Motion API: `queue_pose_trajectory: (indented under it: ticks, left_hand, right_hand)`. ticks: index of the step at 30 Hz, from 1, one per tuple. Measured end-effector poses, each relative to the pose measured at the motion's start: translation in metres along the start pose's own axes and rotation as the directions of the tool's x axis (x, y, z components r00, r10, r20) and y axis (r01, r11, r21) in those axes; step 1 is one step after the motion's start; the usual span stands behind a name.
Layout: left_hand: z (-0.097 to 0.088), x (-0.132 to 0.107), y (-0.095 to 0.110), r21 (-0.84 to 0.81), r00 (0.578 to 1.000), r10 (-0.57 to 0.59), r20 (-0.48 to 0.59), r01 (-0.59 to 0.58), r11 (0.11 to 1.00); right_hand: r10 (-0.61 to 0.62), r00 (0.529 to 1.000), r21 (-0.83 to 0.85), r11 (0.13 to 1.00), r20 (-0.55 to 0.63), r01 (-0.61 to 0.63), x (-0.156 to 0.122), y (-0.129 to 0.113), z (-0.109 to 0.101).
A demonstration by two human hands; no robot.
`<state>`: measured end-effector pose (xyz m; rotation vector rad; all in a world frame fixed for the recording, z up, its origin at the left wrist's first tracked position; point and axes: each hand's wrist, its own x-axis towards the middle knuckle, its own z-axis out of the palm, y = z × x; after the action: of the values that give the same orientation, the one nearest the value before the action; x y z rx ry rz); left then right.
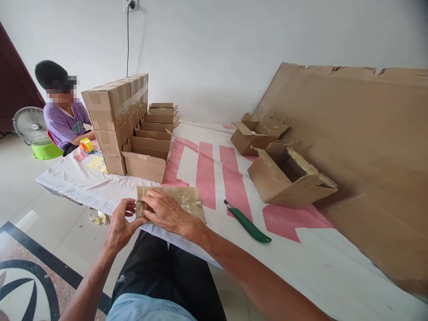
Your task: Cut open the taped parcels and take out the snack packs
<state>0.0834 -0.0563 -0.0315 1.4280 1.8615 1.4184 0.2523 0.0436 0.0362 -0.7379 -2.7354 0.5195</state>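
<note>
White tablecloth (pixel 301 258) bears one green-handled knife (pixel 250 226), one yellow tape roll (pixel 87 146) and a carton stack (pixel 107 142), three high at its near end. Two open cartons (pixel 267 183) stand at right, contents unclear. One closed brown box (pixel 187 196), wrinkled with shiny tape, lies at the near edge. The right hand (pixel 167 211) rests on its top, the left hand (pixel 120 225) is at its left end, close together; whether they clamp it, I cannot tell.

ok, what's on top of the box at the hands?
The right hand. Right of it, the box shows brown, creased cardboard; the part beneath that hand is covered.
</note>
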Motion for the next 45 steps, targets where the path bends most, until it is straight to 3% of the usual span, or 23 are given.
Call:
queue_pose_trajectory:
  ticks: [9,17,23,30,34,37,41,42,45]
  left_hand:
    - [-0.001,-0.003,-0.003,0.043,0.995,0.084,0.061,-0.087,0.995]
    - [-0.005,-0.004,-0.003,0.025,0.995,0.066,0.076,-0.068,0.997]
    - [-0.017,0.006,0.009,-0.069,0.974,0.140,0.179,-0.130,0.989]
    - [-0.020,0.024,0.009,0.069,0.943,0.108,0.314,-0.136,0.988]
    - [-0.017,0.036,0.007,0.136,0.937,0.106,0.334,-0.159,0.978]
    - [-0.018,0.045,0.008,0.151,0.935,0.104,0.339,-0.163,0.975]
    - [-0.020,0.054,0.011,0.110,0.916,0.096,0.389,-0.150,0.982]
    - [-0.019,0.056,0.012,0.083,0.910,0.099,0.403,-0.144,0.986]
    - [-0.015,0.061,0.012,0.007,0.905,0.116,0.410,-0.130,0.992]
  right_hand:
    - [-0.002,0.999,0.033,0.999,-0.032,0.003,0.002,0.001,0.013]
    - [0.075,0.995,0.167,0.984,-0.063,-0.064,0.005,-0.004,0.002]
    - [0.011,0.990,0.189,0.982,-0.139,0.016,0.000,-0.003,-0.001]
    - [-0.057,0.977,0.076,0.994,-0.204,0.074,0.000,-0.002,0.006]
    - [-0.096,0.963,0.063,0.991,-0.252,0.116,-0.007,0.002,-0.001]
    - [-0.090,0.915,0.060,0.991,-0.394,0.123,-0.023,0.023,-0.012]
    - [0.080,0.764,0.056,0.997,-0.640,-0.057,-0.068,0.087,-0.018]
    - [0.136,0.734,0.057,0.990,-0.665,-0.132,-0.083,0.109,-0.016]
    - [0.337,0.734,0.025,0.916,-0.589,-0.400,-0.138,0.174,0.002]
